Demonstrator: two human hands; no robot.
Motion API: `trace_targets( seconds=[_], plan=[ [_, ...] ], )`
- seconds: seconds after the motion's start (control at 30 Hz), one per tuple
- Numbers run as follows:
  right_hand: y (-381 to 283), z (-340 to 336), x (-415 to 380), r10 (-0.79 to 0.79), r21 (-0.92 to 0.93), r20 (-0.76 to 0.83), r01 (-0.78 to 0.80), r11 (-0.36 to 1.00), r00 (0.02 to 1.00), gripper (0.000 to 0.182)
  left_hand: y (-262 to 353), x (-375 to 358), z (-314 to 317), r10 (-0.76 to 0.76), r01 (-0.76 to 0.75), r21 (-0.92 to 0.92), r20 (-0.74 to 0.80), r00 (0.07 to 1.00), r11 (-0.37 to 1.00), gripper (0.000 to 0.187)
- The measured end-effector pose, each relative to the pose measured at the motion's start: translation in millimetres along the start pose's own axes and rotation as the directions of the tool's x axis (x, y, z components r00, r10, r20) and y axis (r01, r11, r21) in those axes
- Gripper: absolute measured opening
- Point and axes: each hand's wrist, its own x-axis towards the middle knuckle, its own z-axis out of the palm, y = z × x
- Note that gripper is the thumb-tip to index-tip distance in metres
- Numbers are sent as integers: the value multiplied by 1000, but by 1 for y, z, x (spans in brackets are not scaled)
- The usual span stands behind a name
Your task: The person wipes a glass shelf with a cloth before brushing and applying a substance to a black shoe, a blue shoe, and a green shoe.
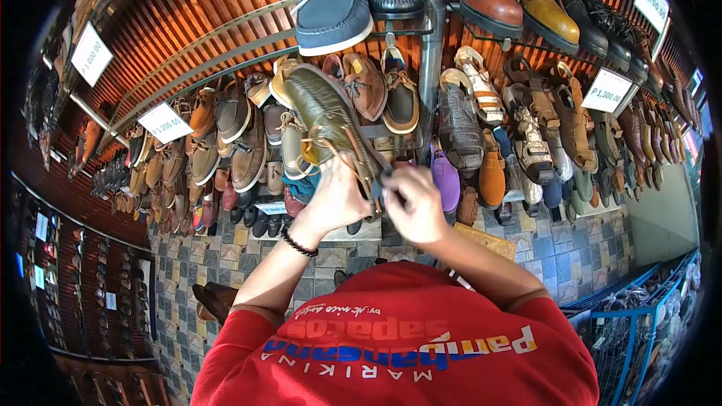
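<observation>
An olive-brown lace-up shoe (320,101) is raised in front of the shoe racks, its toe pointing up and its sole edge to the right. My left hand (336,192), with a beaded bracelet on the wrist, is wrapped round the heel end. At the lower right side of the shoe, my right hand (415,201) is closed in a pinch on a small dark piece (380,183) beside the sole. What exactly that piece is cannot be made out. Light brown laces hang loose across the shoe's side.
Racks of shoes fill the wall ahead, with a blue boat shoe (335,11) on the upper shelf and price signs (165,122) along the rails. A metal post (432,53) stands near the centre. At the lower right is a blue wire basket (628,338); brown footwear (218,299) lies lower left.
</observation>
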Motion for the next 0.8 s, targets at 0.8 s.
trace_targets(
  seconds=[0.8],
  plan=[
    [-8, -2, 30, -51, -87, -153, 38, 995, 987, 14, -6, 7, 12, -144, 141, -50, -565, 812, 989, 75]
  ],
)
